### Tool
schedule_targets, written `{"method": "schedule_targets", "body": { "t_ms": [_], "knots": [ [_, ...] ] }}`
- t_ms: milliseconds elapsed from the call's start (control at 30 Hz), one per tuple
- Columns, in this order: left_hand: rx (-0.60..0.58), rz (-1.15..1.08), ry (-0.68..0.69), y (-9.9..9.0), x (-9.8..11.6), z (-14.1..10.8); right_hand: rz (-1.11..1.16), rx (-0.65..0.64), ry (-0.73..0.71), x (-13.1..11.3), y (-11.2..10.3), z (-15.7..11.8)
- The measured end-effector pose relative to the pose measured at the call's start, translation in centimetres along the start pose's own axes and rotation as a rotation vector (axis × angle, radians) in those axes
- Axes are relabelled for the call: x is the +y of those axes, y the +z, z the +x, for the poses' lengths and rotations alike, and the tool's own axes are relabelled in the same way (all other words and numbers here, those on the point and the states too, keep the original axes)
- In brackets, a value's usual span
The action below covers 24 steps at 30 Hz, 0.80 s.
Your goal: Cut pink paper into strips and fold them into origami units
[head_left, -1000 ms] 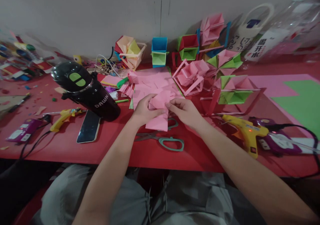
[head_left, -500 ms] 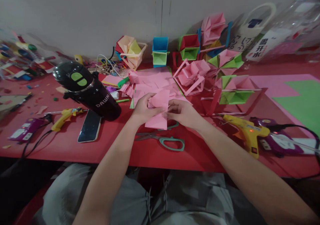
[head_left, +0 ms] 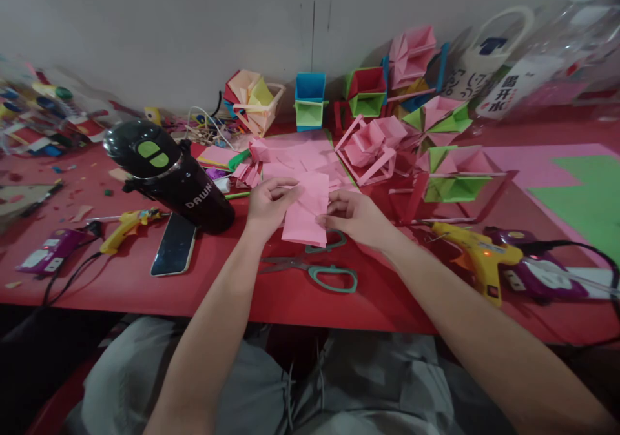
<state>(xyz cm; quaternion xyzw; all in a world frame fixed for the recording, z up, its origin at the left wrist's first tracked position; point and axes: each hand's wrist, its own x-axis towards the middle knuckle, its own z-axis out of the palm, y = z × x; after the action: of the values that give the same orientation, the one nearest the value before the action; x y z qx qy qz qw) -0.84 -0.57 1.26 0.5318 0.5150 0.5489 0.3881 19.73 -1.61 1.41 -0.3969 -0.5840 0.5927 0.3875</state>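
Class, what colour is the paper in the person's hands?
The paper is pink, best seen in the head view.

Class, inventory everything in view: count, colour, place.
held paper: 1, pink, between hands
loose paper: uncounted, mostly pink, behind hands
paper models: several, multicoloured, back and right
flat sheets: uncounted, pink and green, right
scissors: 1, green-handled, front centre
glue guns: 2, yellow, both sides
boxes: 2, purple, beside glue guns
phone: 1, dark, left
flask: 1, black, beside phone
bag: 1, cream, back right
bottle: at least 1, clear, back right
craft bits: uncounted, mixed, left
table: 1, red, beneath items
wall: 1, grey, back
trousers: 1 pair, grey, bottom
left hand: 1, bare, centre
right hand: 1, bare, centre
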Motion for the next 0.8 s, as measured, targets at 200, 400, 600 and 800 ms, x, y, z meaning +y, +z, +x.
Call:
{"method": "schedule_targets", "body": {
  "t_ms": [200, 400, 600, 800],
  "knots": [
    [-0.161, -0.023, -0.073, 0.39, 0.29, -0.47, -0.002, 0.021, 0.003, -0.08, -0.04, -0.1],
    [-0.105, 0.028, -0.031, 0.45, 0.27, -0.58, -0.001, -0.002, 0.022, -0.2, 0.1, -0.06],
    [-0.022, -0.067, -0.006, 0.24, 0.44, -0.22, -0.024, -0.033, -0.002, -0.08, 0.1, 0.01],
    [0.068, -0.094, 0.044, 0.49, 0.03, 0.1, 0.006, -0.014, 0.019, -0.43, 0.19, -0.14]
  ]
}}
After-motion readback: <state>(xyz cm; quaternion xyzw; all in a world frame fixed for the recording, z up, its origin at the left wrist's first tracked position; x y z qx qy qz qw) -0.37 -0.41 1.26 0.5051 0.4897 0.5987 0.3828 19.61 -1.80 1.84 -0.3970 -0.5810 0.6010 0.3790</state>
